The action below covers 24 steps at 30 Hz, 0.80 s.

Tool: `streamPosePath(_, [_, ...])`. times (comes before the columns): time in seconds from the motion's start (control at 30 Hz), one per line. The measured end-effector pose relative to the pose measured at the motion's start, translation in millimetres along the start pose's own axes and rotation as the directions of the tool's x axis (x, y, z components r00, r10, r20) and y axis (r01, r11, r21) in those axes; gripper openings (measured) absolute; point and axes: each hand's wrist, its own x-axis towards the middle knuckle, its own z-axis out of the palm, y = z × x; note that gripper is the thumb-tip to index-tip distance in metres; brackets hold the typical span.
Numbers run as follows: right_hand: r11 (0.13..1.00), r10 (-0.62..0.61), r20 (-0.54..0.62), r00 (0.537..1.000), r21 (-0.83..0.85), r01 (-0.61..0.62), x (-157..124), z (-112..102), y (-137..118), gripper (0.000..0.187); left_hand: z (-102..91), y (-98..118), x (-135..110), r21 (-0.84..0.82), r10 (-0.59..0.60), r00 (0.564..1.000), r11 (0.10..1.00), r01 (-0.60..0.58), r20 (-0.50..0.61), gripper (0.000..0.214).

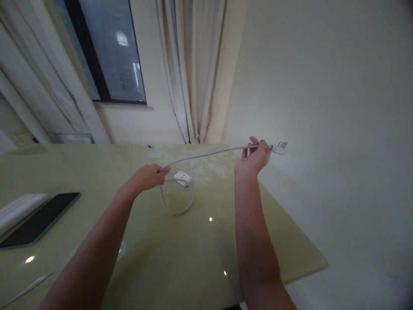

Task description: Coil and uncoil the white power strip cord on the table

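A white power cord runs slightly slack between my two hands above the table. My left hand is closed around the cord, and a loop of it hangs below the fingers. Toward the table's far right edge, my right hand grips the other stretch close to its plug, whose prongs point up and to the right. Just right of my left hand, a small white socket block lies on the table, partly crossed by the loop.
The glossy pale green table ends at a wall on the right. On its left side lie a dark flat tablet-like slab and a long white object. A thin white item is at lower left. Curtains hang behind.
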Motion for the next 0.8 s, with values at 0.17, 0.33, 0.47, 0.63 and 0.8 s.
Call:
streamPosePath(0.17, [0.953, 0.294, 0.096, 0.951, -0.109, -0.283, -4, 3, 35, 0.008, -17.2, 3, -10, -0.403, -0.140, 0.967, 0.914, 0.043, -0.214, 0.066])
streamPosePath(0.33, [0.822, 0.565, 0.089, 0.820, -0.144, -0.551, 1, -7, 64, 0.016, -31.6, 26, -23, -0.856, -0.191, 0.930, 0.481, -0.190, -0.314, 0.050])
streamPosePath(0.47, [0.775, 0.623, 0.065, 0.780, -0.191, -0.603, 5, -16, 73, 0.017, -43.0, 38, -31, -0.948, -0.195, 0.942, 0.222, -0.227, -0.272, 0.035])
streamPosePath(0.63, [0.741, 0.651, 0.042, 0.758, -0.253, -0.623, 3, -18, 78, 0.014, -52.2, 53, -41, -0.957, -0.142, 0.946, 0.030, -0.290, -0.291, 0.014])
streamPosePath(0.8, [0.755, 0.624, 0.059, 0.779, -0.303, -0.582, -5, -15, 81, 0.007, -45.6, 63, -48, -0.876, -0.054, 0.907, 0.288, -0.387, -0.419, 0.022])
